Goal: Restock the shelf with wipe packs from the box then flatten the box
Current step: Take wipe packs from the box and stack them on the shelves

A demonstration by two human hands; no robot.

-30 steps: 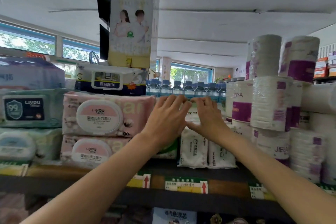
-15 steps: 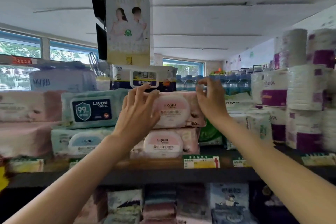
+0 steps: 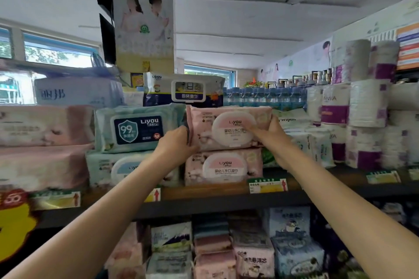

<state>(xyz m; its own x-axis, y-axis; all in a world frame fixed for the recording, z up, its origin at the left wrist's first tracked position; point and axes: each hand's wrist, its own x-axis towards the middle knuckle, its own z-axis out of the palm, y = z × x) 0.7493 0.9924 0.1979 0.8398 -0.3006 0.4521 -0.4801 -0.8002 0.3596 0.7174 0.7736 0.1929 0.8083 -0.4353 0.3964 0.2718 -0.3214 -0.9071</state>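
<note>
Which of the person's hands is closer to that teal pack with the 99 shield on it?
Left. The left hand grips the top pink pack right beside the teal pack; the right hand holds the pink pack's far end.

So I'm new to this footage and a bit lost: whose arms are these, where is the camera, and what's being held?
No machine here: the camera sits on a person's head, looking forward at a shop shelf. The left hand and right hand grip the two ends of the top pink wipe pack, which sits on a second pink pack. Beside it on the left are stacked green wipe packs; paper rolls stand on the right. The box is out of view.
</note>
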